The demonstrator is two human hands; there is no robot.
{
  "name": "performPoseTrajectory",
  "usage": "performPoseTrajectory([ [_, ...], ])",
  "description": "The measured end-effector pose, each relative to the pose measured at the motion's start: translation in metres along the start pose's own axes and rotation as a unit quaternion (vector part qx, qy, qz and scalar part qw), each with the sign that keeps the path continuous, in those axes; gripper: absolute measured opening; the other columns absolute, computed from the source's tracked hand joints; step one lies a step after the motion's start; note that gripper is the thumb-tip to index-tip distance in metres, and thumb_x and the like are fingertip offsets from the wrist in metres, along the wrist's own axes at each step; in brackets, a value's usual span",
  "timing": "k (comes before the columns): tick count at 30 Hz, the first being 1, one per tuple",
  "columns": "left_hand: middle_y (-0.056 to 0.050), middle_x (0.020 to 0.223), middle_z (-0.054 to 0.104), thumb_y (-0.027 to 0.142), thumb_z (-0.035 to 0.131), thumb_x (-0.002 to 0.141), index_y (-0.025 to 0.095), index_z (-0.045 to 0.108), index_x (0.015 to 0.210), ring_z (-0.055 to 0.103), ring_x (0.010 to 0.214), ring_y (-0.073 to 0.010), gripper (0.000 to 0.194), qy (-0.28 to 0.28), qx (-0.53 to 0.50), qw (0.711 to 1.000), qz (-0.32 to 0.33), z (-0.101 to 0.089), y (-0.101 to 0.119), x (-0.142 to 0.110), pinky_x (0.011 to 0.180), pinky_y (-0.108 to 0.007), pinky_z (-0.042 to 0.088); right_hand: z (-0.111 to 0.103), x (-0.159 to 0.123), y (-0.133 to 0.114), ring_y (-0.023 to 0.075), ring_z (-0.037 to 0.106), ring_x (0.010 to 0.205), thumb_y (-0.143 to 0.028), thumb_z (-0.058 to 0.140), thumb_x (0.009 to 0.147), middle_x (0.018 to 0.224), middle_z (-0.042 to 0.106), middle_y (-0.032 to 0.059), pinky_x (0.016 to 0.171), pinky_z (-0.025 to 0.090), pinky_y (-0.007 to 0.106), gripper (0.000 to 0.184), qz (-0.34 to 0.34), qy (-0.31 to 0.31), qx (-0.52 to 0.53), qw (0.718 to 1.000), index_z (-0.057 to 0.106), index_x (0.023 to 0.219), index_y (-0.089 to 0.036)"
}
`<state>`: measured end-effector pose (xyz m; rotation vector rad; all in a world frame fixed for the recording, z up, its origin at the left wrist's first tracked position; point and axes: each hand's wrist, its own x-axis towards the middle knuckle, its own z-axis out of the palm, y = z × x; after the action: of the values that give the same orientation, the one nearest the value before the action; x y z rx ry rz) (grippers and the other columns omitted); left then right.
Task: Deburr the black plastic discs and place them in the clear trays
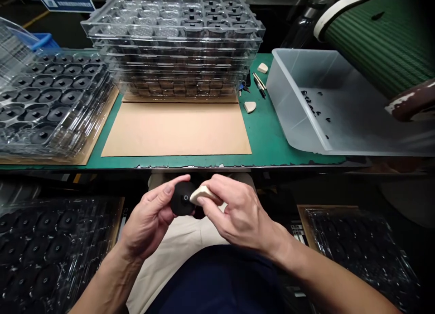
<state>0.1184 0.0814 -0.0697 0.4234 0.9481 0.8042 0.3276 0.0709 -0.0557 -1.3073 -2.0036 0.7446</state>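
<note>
Above my lap, in front of the table edge, my left hand [151,216] grips a round black part [181,200] by its rim. A small hole with a light ring shows near the middle of its face. My right hand [238,210] pinches a cream-coloured block [205,195] between thumb and fingers. The block's tip lies against or just over the right side of the black part; I cannot tell if they touch. Something dark below the block is mostly hidden by my right hand.
Stacked clear trays [173,55] stand behind a cardboard sheet [176,128]. More trays [50,101] of black parts sit left, and others lower down on both sides. A grey bin [306,123] with small black pieces stands right, under a green conveyor belt [384,37]. Two cream blocks [250,107] lie between.
</note>
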Motion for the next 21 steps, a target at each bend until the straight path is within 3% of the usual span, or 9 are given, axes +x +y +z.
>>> performPoseTrajectory([
  [2,-0.011,0.100,0.069,0.041,0.066,0.095,0.016,0.079,0.111,0.066,0.082,-0.0166,0.033,-0.055,0.024,0.996,-0.061,-0.006,-0.004,0.001,0.071,-0.031,0.060,-0.001,0.000,0.001,0.0155,0.047,0.081,-0.022,0.055,0.100,0.090,0.059,0.0039,0.075,0.036,0.035,0.011,-0.070,-0.005,-0.063,0.996,0.063,0.098,-0.015],
  [4,-0.010,0.085,0.066,0.046,0.064,0.095,0.013,0.079,0.096,0.063,0.071,-0.0173,0.036,-0.099,0.007,0.988,-0.122,-0.008,-0.008,0.001,0.061,-0.033,0.058,-0.003,0.003,0.001,0.0185,0.050,0.089,-0.021,0.057,0.099,0.100,0.063,0.0036,0.082,0.038,0.039,0.019,-0.175,-0.017,-0.104,0.979,0.066,0.115,-0.019],
  [6,-0.009,0.090,0.069,0.047,0.065,0.095,0.015,0.079,0.097,0.066,0.076,-0.0175,0.035,-0.100,-0.044,0.986,-0.128,-0.005,-0.009,0.003,0.067,-0.034,0.061,-0.003,0.008,0.000,0.0200,0.052,0.095,-0.020,0.059,0.097,0.105,0.065,0.0027,0.086,0.039,0.041,0.023,-0.225,0.003,-0.118,0.967,0.066,0.119,-0.021],
  [7,-0.010,0.103,0.071,0.046,0.065,0.095,0.017,0.079,0.106,0.068,0.085,-0.0177,0.034,-0.085,-0.064,0.990,-0.097,-0.003,-0.008,0.003,0.076,-0.033,0.062,-0.002,0.009,-0.001,0.0195,0.051,0.093,-0.020,0.059,0.096,0.101,0.064,0.0034,0.085,0.039,0.041,0.018,-0.198,0.035,-0.114,0.973,0.067,0.112,-0.019],
  [9,-0.008,0.124,0.069,0.039,0.068,0.095,0.022,0.075,0.121,0.068,0.104,-0.0166,0.032,-0.035,-0.074,0.997,0.014,0.003,-0.005,0.005,0.093,-0.029,0.059,0.000,0.011,-0.003,0.0154,0.049,0.080,-0.027,0.058,0.097,0.087,0.060,0.0032,0.074,0.039,0.035,0.014,-0.036,0.054,-0.035,0.997,0.062,0.092,-0.015],
  [11,-0.007,0.128,0.068,0.034,0.072,0.092,0.026,0.073,0.126,0.067,0.111,-0.0152,0.035,0.005,-0.045,0.994,0.103,0.006,0.000,0.005,0.099,-0.024,0.055,0.003,0.010,-0.005,0.0113,0.043,0.066,-0.037,0.056,0.100,0.075,0.052,0.0007,0.059,0.034,0.030,0.029,0.143,-0.016,0.087,0.986,0.054,0.081,-0.015],
  [13,-0.009,0.119,0.070,0.035,0.072,0.092,0.025,0.073,0.125,0.068,0.105,-0.0154,0.035,0.000,0.005,0.994,0.106,0.004,0.003,0.005,0.095,-0.022,0.055,0.004,0.008,-0.004,0.0103,0.041,0.064,-0.038,0.055,0.100,0.073,0.051,-0.0005,0.057,0.033,0.030,0.031,0.181,-0.062,0.121,0.974,0.056,0.080,-0.015],
  [17,-0.012,0.109,0.067,0.041,0.062,0.097,0.019,0.076,0.118,0.064,0.093,-0.0184,0.033,-0.078,0.056,0.995,-0.027,-0.010,0.000,0.005,0.080,-0.036,0.061,0.003,0.007,0.001,0.0154,0.047,0.084,-0.024,0.054,0.101,0.093,0.060,0.0029,0.079,0.037,0.035,0.014,-0.028,0.003,-0.028,0.999,0.065,0.099,-0.016],
  [21,-0.012,0.095,0.064,0.051,0.063,0.095,0.013,0.077,0.103,0.063,0.080,-0.0202,0.041,-0.094,-0.001,0.985,-0.144,-0.014,-0.008,0.006,0.067,-0.045,0.061,0.000,0.012,0.004,0.0186,0.050,0.094,-0.021,0.058,0.098,0.105,0.064,0.0018,0.089,0.037,0.041,0.021,-0.228,-0.039,-0.085,0.969,0.067,0.117,-0.023],
])
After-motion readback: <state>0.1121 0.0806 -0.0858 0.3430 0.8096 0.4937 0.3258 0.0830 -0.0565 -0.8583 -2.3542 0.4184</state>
